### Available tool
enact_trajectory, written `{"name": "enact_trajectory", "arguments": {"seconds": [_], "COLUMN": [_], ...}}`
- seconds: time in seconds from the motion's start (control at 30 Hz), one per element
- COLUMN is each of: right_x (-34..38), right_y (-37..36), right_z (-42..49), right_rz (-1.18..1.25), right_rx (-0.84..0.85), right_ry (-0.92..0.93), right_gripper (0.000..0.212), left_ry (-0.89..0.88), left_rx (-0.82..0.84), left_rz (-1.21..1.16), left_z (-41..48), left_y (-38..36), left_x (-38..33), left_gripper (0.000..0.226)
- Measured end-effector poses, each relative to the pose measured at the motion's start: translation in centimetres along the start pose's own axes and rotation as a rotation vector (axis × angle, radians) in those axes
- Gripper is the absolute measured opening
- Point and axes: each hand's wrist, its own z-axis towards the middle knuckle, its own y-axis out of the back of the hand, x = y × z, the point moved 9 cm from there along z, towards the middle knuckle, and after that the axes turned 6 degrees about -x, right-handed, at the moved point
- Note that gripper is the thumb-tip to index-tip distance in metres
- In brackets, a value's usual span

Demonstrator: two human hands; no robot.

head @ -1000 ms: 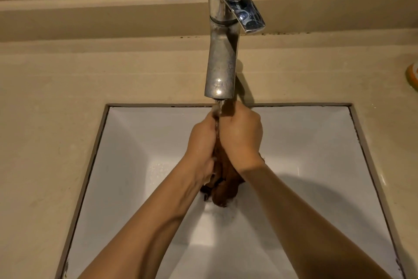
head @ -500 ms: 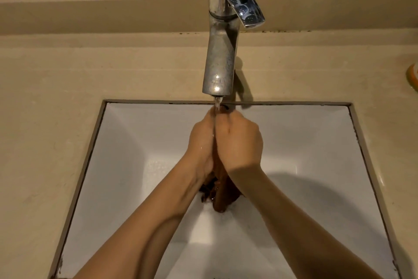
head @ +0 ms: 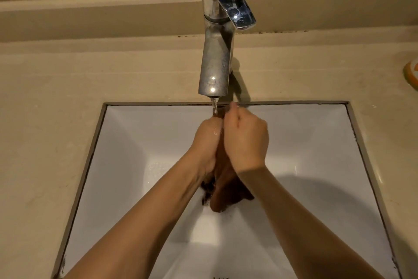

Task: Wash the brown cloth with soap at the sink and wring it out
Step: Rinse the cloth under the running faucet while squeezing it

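Left hand (head: 207,143): fingers curled tight around the brown cloth (head: 226,190), center of frame.
Right hand (head: 245,143): fingers closed on the same cloth, pressed against the left hand.
Cloth: bunched, lower end hanging over the sink (head: 316,143) middle.
Faucet (head: 216,61): water runs onto the hands.
Room: white basin open on both sides up to its rim.
Surface (head: 56,97): beige, around the sink.

Tap (head: 217,52) – dull spotted metal; sink (head: 316,143) – glossy white, smooth.
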Motion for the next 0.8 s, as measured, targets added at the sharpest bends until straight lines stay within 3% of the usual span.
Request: {"name": "enact_trajectory", "arguments": {"seconds": [0.07,0.3,0.43,0.6,0.7,0.8], "right_x": [-1.6,-2.8,0.7,0.3,0.2,-0.4], "right_y": [0.3,0.5,-1.9,-2.5,-2.9,-3.0], "right_z": [1.3,1.1,-2.2,0.8,1.3,1.6], "right_rz": [0.042,0.145,-0.009,-0.005,-0.003,-0.098], "right_rx": [-0.051,0.042,0.240,0.054,0.049,0.097], "right_ry": [-0.054,-0.078,0.035,-0.023,0.049,0.137], "right_gripper": [0.050,0.050,0.040,0.030,0.038,0.035], "left_ry": [0.028,-0.040,-0.044,-0.002,0.010,0.013], "left_rx": [0.040,0.032,-0.080,-0.041,-0.007,0.095], "left_rz": [-0.011,-0.063,-0.112,-0.152,-0.185,-0.173], "left_z": [-0.3,-0.2,1.5,0.7,0.7,0.4], "left_y": [-0.4,0.3,1.8,1.7,2.5,3.1], "left_x": [0.9,-0.2,-1.5,-0.2,0.4,0.3], "left_gripper": [0.045,0.018,0.038,0.032,0.032,0.039]}}
